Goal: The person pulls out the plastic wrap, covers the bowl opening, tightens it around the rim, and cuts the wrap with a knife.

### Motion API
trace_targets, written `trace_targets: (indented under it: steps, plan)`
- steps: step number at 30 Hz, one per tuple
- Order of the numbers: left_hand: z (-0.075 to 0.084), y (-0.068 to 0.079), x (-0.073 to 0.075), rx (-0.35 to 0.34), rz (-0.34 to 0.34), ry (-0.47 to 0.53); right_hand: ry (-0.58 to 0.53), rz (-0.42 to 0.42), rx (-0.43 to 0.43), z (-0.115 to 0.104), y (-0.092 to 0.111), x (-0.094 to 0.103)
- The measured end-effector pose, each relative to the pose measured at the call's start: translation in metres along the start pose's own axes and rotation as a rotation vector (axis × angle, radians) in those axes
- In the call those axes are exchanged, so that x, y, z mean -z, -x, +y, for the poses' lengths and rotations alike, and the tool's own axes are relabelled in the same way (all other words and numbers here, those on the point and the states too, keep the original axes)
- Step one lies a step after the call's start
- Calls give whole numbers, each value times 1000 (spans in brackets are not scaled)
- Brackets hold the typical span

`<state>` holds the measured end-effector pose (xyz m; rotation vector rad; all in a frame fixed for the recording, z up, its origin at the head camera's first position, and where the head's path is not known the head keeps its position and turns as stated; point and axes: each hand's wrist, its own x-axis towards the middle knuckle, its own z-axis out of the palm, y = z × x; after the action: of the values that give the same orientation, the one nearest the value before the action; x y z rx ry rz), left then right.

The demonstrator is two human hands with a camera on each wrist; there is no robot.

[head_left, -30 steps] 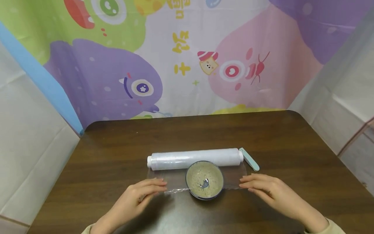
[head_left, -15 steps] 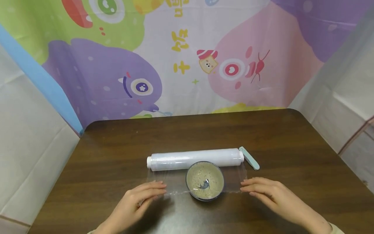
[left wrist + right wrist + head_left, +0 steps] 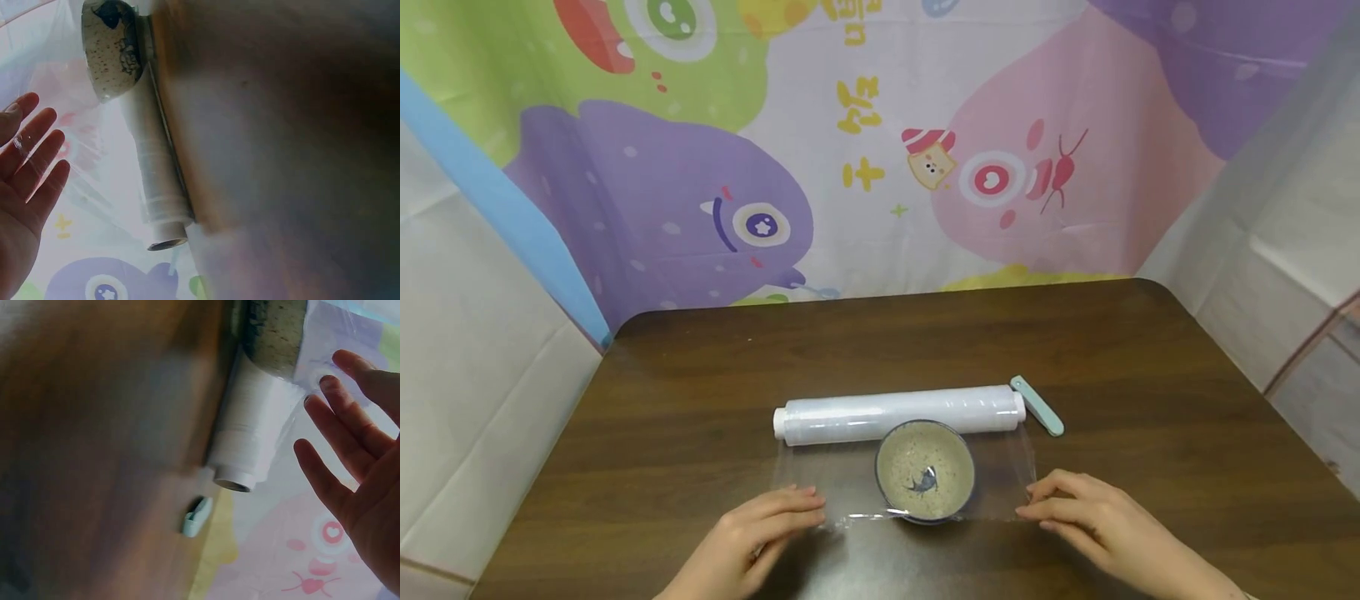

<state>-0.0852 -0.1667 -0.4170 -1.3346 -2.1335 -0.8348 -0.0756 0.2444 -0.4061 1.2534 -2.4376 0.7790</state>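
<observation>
In the head view, a speckled bowl (image 3: 925,471) with a blue rim and a blue mark inside stands mid-table. Behind it lies a roll of plastic wrap (image 3: 850,418), a clear sheet (image 3: 838,479) drawn from it toward me across the bowl. My left hand (image 3: 760,537) pinches the sheet's near left corner between thumb and fingers; in the left wrist view, film crosses the fingers (image 3: 34,147), which are spread. The near right corner is pinched by my right hand (image 3: 1093,521). The sheet's front edge runs level with the bowl's near rim.
A mint-green folded knife-like tool (image 3: 1037,407) lies by the roll's right end, also visible in the right wrist view. The dark wooden table (image 3: 700,375) ends at a cartoon-printed curtain (image 3: 880,242). Pale walls stand on both sides.
Both hands have moved toward me, drawing the film's front edge from across the bowl to its near rim. The roll appears slightly lower in the view.
</observation>
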Motion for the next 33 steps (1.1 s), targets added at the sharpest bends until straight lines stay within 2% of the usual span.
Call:
trace_targets:
  steps: [6,11,17,22,26,29,31,33]
  plan:
    - [-1,8,-4,-28,-100,-40,40,-40,32,4,2,-6]
    - [-1,8,-6,-28,-162,-59,68,-50,50,7,0,-7]
    - [-7,0,-11,-45,-198,-141,108,-78,55,17,-7,-7]
    - [-14,-13,-20,-20,-249,-230,164,-97,48,28,-17,-10]
    - [-16,-23,-29,46,-266,-297,236,-83,-31,31,-26,-15]
    - [-15,-30,-34,119,-258,-310,237,-80,-155,31,-32,-20]
    - [-12,-33,-37,181,-256,-287,176,-88,-261,29,-37,-24]
    - [-8,-36,-39,256,-273,-241,63,-96,-381,28,-42,-27]
